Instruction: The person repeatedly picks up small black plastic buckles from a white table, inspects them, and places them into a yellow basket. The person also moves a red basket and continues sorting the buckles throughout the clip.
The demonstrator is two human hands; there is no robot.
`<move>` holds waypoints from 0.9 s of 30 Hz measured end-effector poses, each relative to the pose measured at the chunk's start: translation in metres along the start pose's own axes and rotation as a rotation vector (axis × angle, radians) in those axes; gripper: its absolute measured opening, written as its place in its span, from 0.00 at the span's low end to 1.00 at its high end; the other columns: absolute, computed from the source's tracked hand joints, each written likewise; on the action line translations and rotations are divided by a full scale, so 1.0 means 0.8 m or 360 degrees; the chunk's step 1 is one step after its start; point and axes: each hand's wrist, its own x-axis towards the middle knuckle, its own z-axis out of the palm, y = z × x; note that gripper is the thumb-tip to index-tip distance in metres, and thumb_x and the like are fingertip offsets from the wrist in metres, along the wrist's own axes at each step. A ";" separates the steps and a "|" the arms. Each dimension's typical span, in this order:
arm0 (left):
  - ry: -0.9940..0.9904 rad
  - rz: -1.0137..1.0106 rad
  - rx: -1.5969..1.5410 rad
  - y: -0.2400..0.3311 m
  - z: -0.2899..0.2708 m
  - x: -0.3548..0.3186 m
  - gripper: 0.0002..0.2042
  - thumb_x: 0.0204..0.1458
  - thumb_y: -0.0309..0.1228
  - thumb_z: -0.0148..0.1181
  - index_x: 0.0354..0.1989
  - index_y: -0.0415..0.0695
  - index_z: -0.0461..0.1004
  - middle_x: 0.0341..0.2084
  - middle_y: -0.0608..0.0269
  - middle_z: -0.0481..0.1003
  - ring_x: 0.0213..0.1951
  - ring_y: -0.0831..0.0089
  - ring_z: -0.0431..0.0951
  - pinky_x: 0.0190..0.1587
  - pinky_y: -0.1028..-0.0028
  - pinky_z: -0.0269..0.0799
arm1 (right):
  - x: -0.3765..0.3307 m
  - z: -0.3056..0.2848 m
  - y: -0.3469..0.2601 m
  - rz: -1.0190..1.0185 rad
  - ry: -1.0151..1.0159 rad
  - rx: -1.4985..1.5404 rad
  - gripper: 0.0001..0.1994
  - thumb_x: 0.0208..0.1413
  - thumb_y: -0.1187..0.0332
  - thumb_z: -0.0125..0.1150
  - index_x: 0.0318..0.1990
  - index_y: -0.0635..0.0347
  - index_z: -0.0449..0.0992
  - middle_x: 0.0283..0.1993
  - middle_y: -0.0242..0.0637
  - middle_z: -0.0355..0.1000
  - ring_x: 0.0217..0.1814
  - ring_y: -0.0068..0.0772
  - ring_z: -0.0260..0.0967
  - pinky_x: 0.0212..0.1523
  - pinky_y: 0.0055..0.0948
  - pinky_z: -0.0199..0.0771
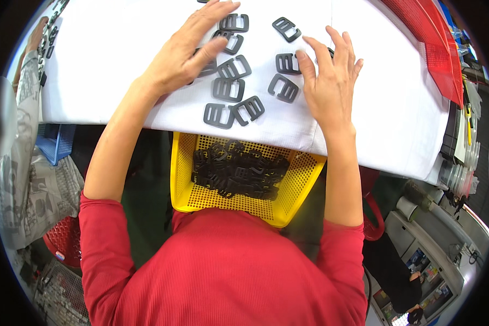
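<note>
Black plastic strap buckles lie loose on the white-covered table (396,108). My left hand (182,54) is over the left-hand cluster, fingers apart, its thumb close to a buckle (231,42) and partly covering others. Nearer the table edge, two buckles (218,115) (248,110) touch or overlap. My right hand (331,81) has its fingers spread, index finger and thumb beside a buckle (287,63); a dark piece shows partly behind its fingers. Another buckle (286,29) lies farther back. Neither hand visibly grips anything.
A yellow perforated basket (301,204) with a heap of black buckles (242,174) sits below the table edge, against my body. A red basket (443,60) stands at the far right. On the left, a co-worker's sleeve (28,92) and hand (37,35) are near more black pieces.
</note>
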 end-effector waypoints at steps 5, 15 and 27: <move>0.0249 -0.0191 -0.0547 0.011 -0.005 0.001 0.28 0.67 0.46 0.35 0.67 0.36 0.58 0.63 0.50 0.63 0.67 0.60 0.58 0.69 0.64 0.48 | 0.013 0.017 -0.012 -0.0089 -0.0218 -0.0048 0.21 0.65 0.48 0.48 0.60 0.40 0.73 0.72 0.39 0.52 0.78 0.49 0.38 0.71 0.68 0.31; 0.0086 0.0078 0.0705 0.008 0.041 0.008 0.33 0.56 0.51 0.54 0.68 0.53 0.58 0.67 0.56 0.60 0.71 0.60 0.52 0.72 0.51 0.40 | 0.002 0.042 0.001 -0.0031 -0.0157 0.0167 0.29 0.66 0.47 0.42 0.68 0.54 0.60 0.72 0.46 0.53 0.77 0.47 0.43 0.73 0.55 0.35; 0.0113 -0.0042 -0.0180 0.159 0.082 -0.123 0.23 0.55 0.29 0.59 0.59 0.35 0.66 0.52 0.44 0.70 0.54 0.48 0.70 0.58 0.58 0.66 | -0.118 -0.040 -0.070 -0.0206 -0.0412 0.0927 0.21 0.55 0.72 0.59 0.57 0.65 0.70 0.58 0.49 0.69 0.63 0.54 0.64 0.64 0.45 0.62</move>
